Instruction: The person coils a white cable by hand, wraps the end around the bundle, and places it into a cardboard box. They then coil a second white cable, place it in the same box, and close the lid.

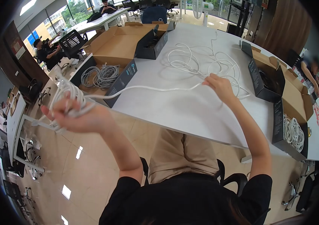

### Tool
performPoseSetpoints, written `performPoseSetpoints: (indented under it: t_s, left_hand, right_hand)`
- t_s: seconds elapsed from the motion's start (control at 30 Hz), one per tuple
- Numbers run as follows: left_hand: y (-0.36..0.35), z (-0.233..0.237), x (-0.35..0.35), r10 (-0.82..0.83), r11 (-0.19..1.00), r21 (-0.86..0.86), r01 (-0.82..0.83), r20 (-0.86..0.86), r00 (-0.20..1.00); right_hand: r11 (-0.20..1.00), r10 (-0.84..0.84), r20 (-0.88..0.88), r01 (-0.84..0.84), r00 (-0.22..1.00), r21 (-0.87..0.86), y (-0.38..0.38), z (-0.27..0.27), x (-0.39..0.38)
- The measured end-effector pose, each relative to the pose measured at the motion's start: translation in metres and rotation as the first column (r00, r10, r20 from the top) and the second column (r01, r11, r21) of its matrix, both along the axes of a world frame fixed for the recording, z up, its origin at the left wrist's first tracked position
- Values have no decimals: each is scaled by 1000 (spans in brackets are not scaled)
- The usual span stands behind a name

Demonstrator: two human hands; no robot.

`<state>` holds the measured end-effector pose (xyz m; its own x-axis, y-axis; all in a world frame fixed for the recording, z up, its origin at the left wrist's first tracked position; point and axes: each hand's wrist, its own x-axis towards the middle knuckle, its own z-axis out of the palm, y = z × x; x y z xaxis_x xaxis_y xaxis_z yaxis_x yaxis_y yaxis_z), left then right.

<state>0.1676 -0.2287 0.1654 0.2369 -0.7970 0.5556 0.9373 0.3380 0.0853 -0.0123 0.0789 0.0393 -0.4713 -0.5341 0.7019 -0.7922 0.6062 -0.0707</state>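
Evidently the left hand (77, 114) hangs raised beyond the table's (189, 112) near-left corner so that loops of white cable (68, 93) can sit around it, and its fingers curl closed over the coil. The right hand (219, 87) pinches the taut strand between fingertips above the table's middle, probably to guide it. Slack cable lies toward the far edge.

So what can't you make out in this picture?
- Head view: the left hand, its fingertips buried under the wound white cable.
- Head view: how the right hand pinches the cable; its fingers face away.
- Head view: print on the black box, too small.
- Head view: the cable's ends, lost in the tangle on the table.
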Motion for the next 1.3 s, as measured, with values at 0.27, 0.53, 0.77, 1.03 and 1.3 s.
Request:
performPoseSetpoints:
  t_s: [0.27,0.53,0.77,1.03,1.3]
  left_hand:
    - [-33,-62,-37,499,785,-565,254,820,281]
    - [-10,-62,23,395,253,97,963,898,-195]
    - [18,-86,24,-122,-723,220,655,892,-435]
    - [62,-48,3,-941,184,-419,889,186,283]
    - [69,-94,-71,112,810,-498,309,650,751]
  right_hand:
    - [993,105,-269,-113,957,-16,25,26,50]
    - [946,173,-361,-257,916,-198,8,90,53]
    - [874,285,-161,-325,945,-361,-23,90,33]
    - [961,271,450,-216,851,-171,-68,3,49]
    - [933,278,93,-292,956,212,-39,-6,106]
